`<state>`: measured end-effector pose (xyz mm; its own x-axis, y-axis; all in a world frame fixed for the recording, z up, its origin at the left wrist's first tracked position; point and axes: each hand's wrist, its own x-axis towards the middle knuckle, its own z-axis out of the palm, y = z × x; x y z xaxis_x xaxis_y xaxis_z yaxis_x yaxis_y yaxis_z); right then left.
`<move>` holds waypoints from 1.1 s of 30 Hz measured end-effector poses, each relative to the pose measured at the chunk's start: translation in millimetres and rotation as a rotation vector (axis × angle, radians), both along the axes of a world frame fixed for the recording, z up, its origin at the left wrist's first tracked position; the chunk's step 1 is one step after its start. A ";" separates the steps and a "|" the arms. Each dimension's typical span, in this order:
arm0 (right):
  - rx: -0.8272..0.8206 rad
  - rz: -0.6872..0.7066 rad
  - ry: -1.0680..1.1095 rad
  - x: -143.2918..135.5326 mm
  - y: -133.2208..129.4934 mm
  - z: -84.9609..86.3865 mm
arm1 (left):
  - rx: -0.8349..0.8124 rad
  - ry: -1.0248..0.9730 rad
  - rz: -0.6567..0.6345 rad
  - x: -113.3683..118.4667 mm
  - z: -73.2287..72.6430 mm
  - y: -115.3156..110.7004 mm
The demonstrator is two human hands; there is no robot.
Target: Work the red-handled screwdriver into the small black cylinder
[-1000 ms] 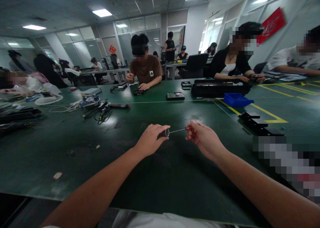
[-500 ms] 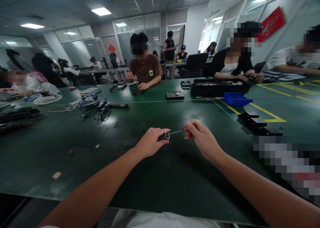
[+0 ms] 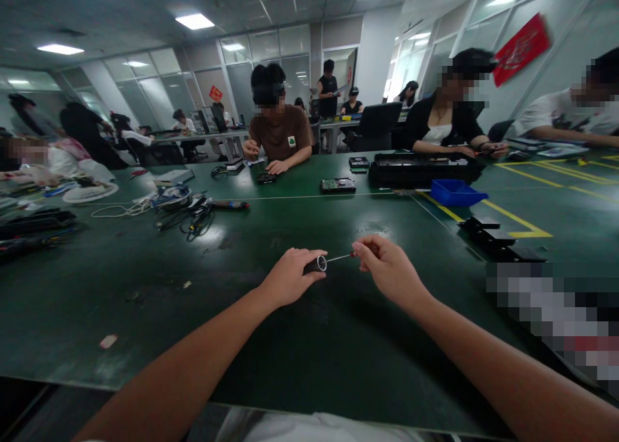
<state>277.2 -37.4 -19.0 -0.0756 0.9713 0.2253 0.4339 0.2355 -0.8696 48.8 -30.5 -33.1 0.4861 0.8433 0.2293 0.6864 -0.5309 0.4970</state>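
Dark cylinder [image 3: 313, 266]: inside the left grip [image 3: 289, 275], its pale-rimmed end toward the right grip [image 3: 387, 264].
Left grip: pinching the cylinder by its sides.
Right grip: pinching the reddish end of a thin rod [image 3: 340, 257], right of the cylinder.
Rod tip: at the cylinder's rim; contact cannot be told.
Tabletop [image 3: 309, 345]: below the cylinder.
Blue tray [image 3: 457, 194]: beyond the cylinder, rightward.

Shiny-rimmed dark cylinder [image 3: 313, 266], slim metal shaft [image 3: 339, 257], glossy green tabletop [image 3: 145, 293]
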 end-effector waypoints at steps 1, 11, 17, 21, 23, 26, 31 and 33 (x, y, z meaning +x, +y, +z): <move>0.029 0.026 0.023 0.2 0.6 -1.9 | -0.001 0.000 0.001 -0.4 -0.4 0.1; 0.004 0.030 -0.087 0.1 -3.8 3.9 | -0.013 -0.003 0.001 -1.5 -3.5 1.1; 0.027 0.067 -0.055 0.3 -2.3 0.1 | -0.024 -0.011 0.016 -1.1 -1.5 1.2; -0.021 0.040 -0.101 1.1 -0.9 0.8 | -0.014 0.001 0.002 0.0 -0.7 0.2; -0.025 0.047 -0.061 0.7 -1.5 0.5 | -0.018 0.014 -0.001 0.5 -0.9 0.1; 0.012 0.063 0.028 -0.2 -3.0 -1.2 | -0.025 0.024 0.003 0.7 -1.6 0.7; -0.028 0.046 0.027 -1.1 -4.7 -1.1 | -0.014 0.023 0.002 0.1 -2.6 1.8; -0.031 0.034 0.081 -1.7 -4.2 -0.6 | -0.018 0.022 0.005 0.1 -2.7 1.2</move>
